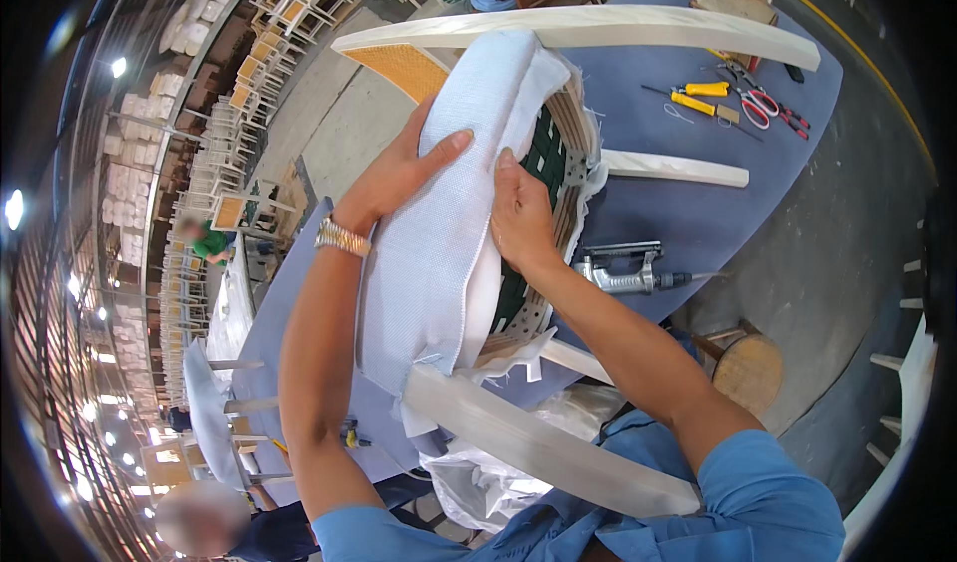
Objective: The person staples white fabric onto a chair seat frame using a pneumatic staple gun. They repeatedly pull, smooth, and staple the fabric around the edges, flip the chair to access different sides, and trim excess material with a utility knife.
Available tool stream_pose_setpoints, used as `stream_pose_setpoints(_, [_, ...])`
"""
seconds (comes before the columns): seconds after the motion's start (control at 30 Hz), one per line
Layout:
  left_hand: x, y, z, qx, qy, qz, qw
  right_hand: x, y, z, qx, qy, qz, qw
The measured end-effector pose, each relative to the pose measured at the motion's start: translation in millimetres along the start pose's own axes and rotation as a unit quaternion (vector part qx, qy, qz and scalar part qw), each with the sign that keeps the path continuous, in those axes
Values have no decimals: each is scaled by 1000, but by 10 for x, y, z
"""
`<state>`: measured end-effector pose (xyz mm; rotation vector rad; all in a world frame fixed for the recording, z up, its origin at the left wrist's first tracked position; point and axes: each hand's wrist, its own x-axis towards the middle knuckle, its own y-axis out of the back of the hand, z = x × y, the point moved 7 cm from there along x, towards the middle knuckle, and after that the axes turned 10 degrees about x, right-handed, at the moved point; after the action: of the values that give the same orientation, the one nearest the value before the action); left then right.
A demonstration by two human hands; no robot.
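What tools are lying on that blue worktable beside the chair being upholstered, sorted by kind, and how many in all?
Staple gun, silver: 1
Yellow-handled tools: 2
Red-handled scissors or pliers: 2, though they overlap and are hard to separate
Total: 5

Both hands, left hand and right hand, press on the white fabric cushion, not on any tool.

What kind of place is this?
Likely a furniture or upholstery workshop: both hands press pale fabric onto a chair frame, a pneumatic stapler lies on the blue worktable, and unfinished chairs fill the racks behind.
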<state>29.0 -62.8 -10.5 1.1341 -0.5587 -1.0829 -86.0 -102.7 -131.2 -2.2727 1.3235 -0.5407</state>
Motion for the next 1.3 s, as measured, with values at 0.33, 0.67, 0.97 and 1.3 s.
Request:
stream_pose_setpoints(0.33, [-571,-106,458,258,104,88,956,55,97,-171,-51,32,-38,997])
stream_pose_setpoints(0.67, [-602,-217,351,292,138,123,938,-743,2358,1607,-633,-83,-428,639])
stream_pose_setpoints(0.97, [-530,-222,370,290,125,126,941,-617,2251,1510,-635,-132,-379,660])
stream_pose_setpoints(1.3, [-649,-286,424,312,131,147,930,-364,1311,-464,-70,-19,-146,987])
